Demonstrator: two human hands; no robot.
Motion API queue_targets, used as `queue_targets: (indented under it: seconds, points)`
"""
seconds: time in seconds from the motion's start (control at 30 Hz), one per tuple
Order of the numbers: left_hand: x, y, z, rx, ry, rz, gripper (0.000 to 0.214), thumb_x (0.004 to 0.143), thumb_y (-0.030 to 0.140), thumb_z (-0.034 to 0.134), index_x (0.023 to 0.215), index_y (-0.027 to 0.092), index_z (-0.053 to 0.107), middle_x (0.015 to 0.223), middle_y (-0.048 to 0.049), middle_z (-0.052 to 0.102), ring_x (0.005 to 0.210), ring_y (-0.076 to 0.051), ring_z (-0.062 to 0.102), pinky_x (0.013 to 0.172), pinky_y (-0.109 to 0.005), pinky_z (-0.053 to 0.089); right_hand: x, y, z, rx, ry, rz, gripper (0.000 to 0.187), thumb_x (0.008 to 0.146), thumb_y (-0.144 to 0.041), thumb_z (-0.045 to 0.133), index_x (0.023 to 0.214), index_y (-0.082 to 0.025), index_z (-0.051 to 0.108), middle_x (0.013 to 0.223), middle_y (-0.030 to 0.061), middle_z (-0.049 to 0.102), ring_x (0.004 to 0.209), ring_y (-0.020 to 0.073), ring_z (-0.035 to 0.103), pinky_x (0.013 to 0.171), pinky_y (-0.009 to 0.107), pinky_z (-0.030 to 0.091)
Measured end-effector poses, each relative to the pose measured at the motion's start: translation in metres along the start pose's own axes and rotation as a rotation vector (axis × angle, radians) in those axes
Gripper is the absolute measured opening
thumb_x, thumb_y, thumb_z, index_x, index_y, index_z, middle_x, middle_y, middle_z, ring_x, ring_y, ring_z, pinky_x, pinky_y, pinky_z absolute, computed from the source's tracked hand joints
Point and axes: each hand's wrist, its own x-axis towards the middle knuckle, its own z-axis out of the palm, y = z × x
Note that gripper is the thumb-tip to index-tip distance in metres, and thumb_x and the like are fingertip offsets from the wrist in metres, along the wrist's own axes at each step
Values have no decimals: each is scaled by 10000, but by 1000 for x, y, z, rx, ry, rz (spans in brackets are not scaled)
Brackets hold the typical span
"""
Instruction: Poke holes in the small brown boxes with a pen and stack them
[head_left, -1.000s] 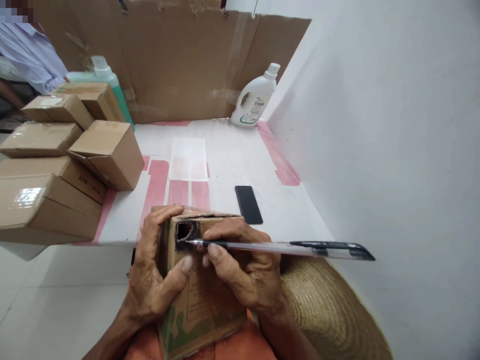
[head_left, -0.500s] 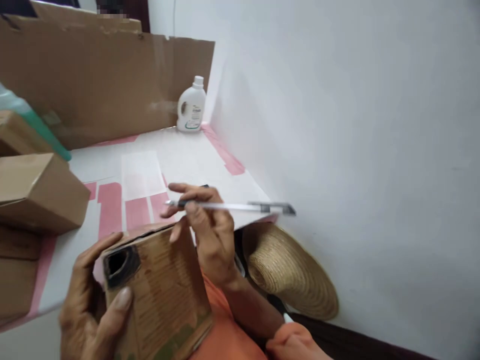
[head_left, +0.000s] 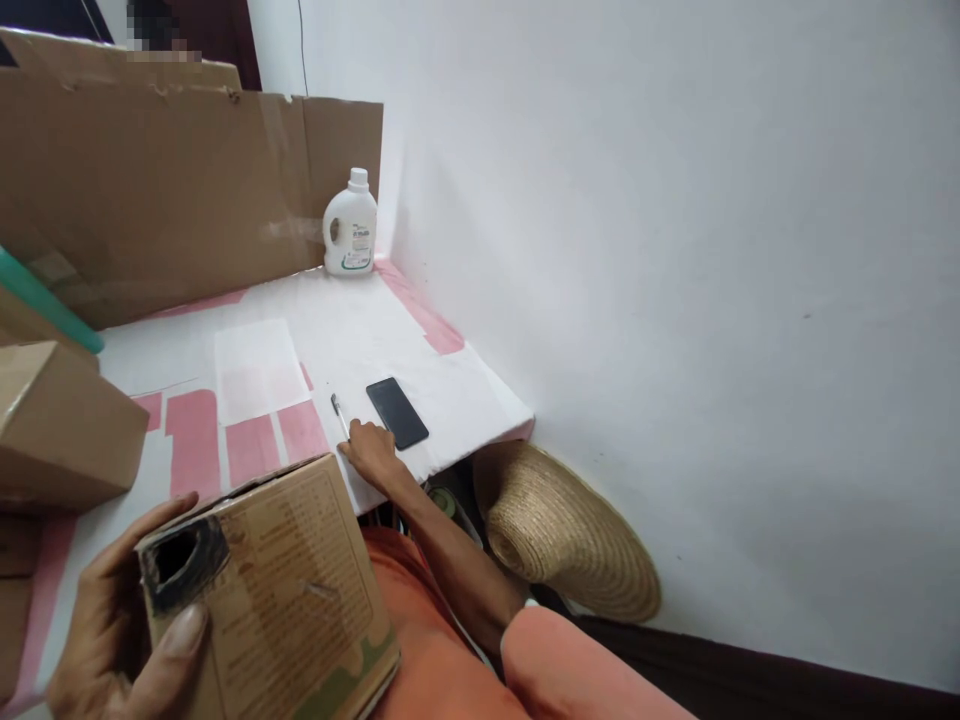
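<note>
My left hand [head_left: 120, 630] grips a printed brown cardboard box [head_left: 277, 590] at the lower left, thumb just below a blackened hole [head_left: 180, 560] near its top corner. My right hand [head_left: 373, 450] rests on the white table [head_left: 352, 330] next to a black phone [head_left: 397, 412]. It lies over a clear pen [head_left: 339, 412] whose tip sticks out towards the far side. The fingers are curled down on the pen's rear end; whether they still grip it is unclear.
Plain brown boxes [head_left: 64, 425] are stacked at the left. A white plastic bottle [head_left: 349, 224] stands at the far corner against a cardboard sheet [head_left: 165, 180]. A straw hat [head_left: 562, 530] lies below the table's edge by the white wall.
My right hand lifted the pen away from the hole in the box and brought it down onto the table beside the phone. The view swung right and the box tilted left.
</note>
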Motion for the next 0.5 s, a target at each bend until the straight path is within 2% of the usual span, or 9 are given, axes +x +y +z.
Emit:
queue_targets:
  seconds: [0.1,0.17,0.23,0.3,0.4,0.5]
  points:
    - [-2,17,4,-76,22,-141,655,762,678,746,1341,385,655,1447,3,665,1372,-429,570,1250,-646,356,-2,4,-12,-3,12,11,388,1007,-462,689,1236,-149,682,1257,193,763,1190,340,728,952,406,536]
    - [-3,25,6,-67,20,-147,692,753,710,735,1344,360,648,1458,-18,658,1379,-428,563,1242,-641,363,-4,15,-23,1,71,48,463,1030,-555,631,1281,-167,661,1328,180,727,1242,330,689,982,408,526]
    - [-5,29,7,-63,17,-168,726,747,727,724,1361,349,641,1464,-25,656,1383,-423,562,1230,-624,385,-5,31,-33,-4,155,122,489,1053,-516,599,1378,-150,598,1484,211,615,1385,342,577,1064,433,485]
    - [-6,31,8,-67,20,-191,742,747,733,714,1378,350,636,1463,-25,654,1390,-423,556,1227,-620,389,-5,50,-41,-9,207,213,557,1013,-441,671,1432,-98,544,1563,271,507,1481,389,459,1136,490,426]
    - [-6,32,9,-84,20,-202,736,748,729,709,1377,355,636,1447,-15,658,1389,-413,555,1245,-598,375,-3,72,-43,17,183,288,664,892,-431,814,1386,-60,569,1488,304,543,1429,432,495,1138,529,423]
    - [-5,31,10,-93,2,-206,710,734,729,727,1338,362,655,1435,7,665,1387,-386,551,1209,-517,439,1,77,-36,74,168,295,745,835,-471,854,1391,-70,563,1468,286,558,1403,428,518,1120,521,450]
